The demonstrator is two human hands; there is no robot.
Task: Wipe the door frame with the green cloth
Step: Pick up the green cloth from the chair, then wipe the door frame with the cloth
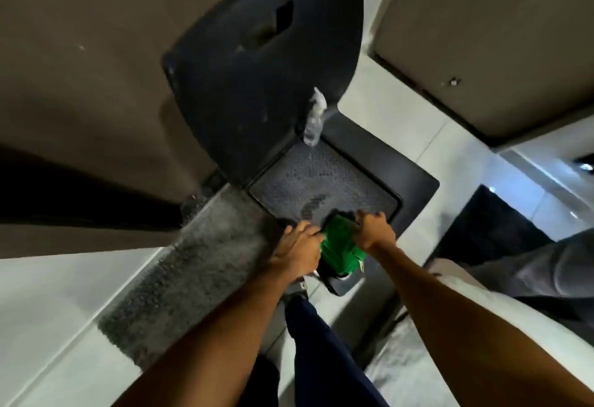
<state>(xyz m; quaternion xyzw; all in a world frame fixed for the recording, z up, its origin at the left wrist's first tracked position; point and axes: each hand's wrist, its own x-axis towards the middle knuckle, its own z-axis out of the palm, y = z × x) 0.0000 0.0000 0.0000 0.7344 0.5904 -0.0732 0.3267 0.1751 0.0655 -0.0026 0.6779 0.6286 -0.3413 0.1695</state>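
Observation:
A bunched green cloth (pixel 341 246) hangs between my two hands over a black floor mat (pixel 324 181). My left hand (pixel 297 246) grips its left edge and my right hand (pixel 374 230) grips its upper right side, fingers curled. The brown door (pixel 96 69) fills the upper left, and its dark lower edge runs along the left side. A grey stone threshold strip (pixel 193 262) runs diagonally below it. The whole view is motion-blurred.
A clear spray bottle (pixel 315 117) stands at the far edge of the mat, next to a curved black panel (pixel 257 69). Another brown panel (pixel 498 37) is at upper right. Pale floor tiles surround the mat. My dark trouser leg (pixel 321 352) shows below.

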